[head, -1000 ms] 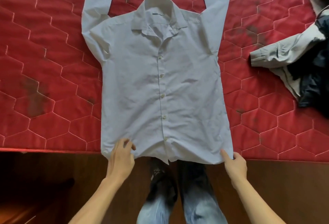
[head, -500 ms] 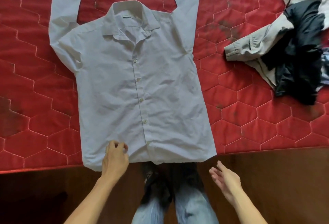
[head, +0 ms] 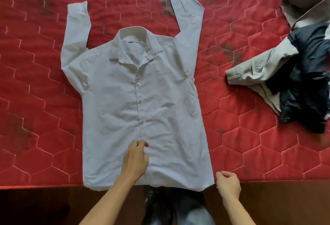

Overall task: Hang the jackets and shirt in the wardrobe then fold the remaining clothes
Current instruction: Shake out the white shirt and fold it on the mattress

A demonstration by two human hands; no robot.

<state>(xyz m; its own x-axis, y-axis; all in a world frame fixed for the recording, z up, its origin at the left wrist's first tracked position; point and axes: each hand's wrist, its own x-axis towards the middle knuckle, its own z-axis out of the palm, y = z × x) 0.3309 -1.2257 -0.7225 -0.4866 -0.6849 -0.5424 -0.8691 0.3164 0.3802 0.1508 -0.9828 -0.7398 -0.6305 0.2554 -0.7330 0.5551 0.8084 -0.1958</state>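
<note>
A pale blue button-up shirt (head: 160, 99) lies flat, front up, on the red quilted mattress (head: 39, 108), both sleeves stretched away from me and its hem hanging over the near edge. My left hand (head: 135, 160) rests on the lower button placket, fingertips pinched together on the fabric just below the last visible button. My right hand (head: 227, 183) hovers beside the shirt's lower right corner with fingers curled; nothing shows inside it. At the right edge a grey jacket (head: 259, 67) and a navy jacket (head: 307, 82) lie crumpled in one heap.
The mattress's near edge (head: 53, 186) runs across the lower view, with dark wooden floor (head: 285, 205) below it. My legs in jeans (head: 192, 212) stand against that edge under the shirt hem. No wardrobe or hanger is in view.
My left hand slid from the hem up onto the placket and pinched it. My right hand let go of the hem corner, opened, then curled beside it. The view shifted.
</note>
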